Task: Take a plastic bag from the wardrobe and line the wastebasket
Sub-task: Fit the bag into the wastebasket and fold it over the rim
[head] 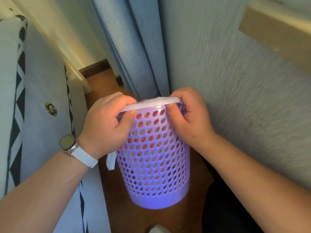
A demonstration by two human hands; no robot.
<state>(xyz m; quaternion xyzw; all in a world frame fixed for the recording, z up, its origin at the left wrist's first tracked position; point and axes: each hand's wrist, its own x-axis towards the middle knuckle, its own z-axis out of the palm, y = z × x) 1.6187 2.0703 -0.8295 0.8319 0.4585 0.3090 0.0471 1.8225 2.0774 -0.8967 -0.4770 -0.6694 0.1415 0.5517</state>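
Plastic bag [151, 102] is already fetched and is pinched taut between the left hand [107, 121] and right hand [186, 118] at the purple wastebasket [154, 165] rim. Cuffing it over the rim probably still needs doing.

A watch [68, 142] sits on the left wrist, lower left of the frame: a rounded square face, dull grey screen, silvery case, and a white ribbed band [85, 158]. Both forearms are bare from the left hand [104, 121] and right hand [188, 118] down to the frame's lower corners.
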